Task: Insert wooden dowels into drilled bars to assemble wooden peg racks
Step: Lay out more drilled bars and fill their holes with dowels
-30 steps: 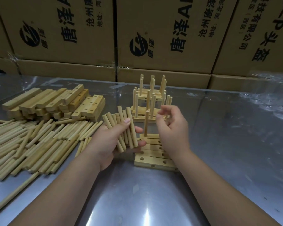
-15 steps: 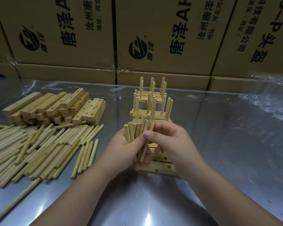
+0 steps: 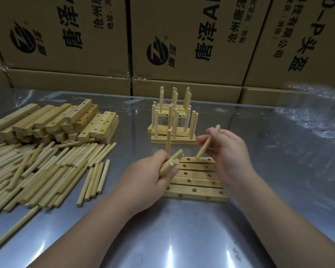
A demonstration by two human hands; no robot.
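On the shiny metal bench (image 3: 182,233), a row of pale drilled wooden bars (image 3: 197,176) lay side by side, with the holes upward. One thin upright dowel (image 3: 169,142) stood at the left end of the farthest bar. The right grip (image 3: 226,151) pinched a short round pale wooden dowel (image 3: 202,150) by its upper half. It was tilted, with its lower tip at a hole of the farthest bar; whether it had entered, I could not tell. The left grip (image 3: 149,180) was closed round a small bundle of spare dowels (image 3: 174,159), just beside the bars' left ends.

I judged the dowel to be light, stiff and smooth, so it could slip or roll easily. It was best held high, leaving the lower end free, and made upright before pressing. The bars also looked light and could slide on the slick metal.
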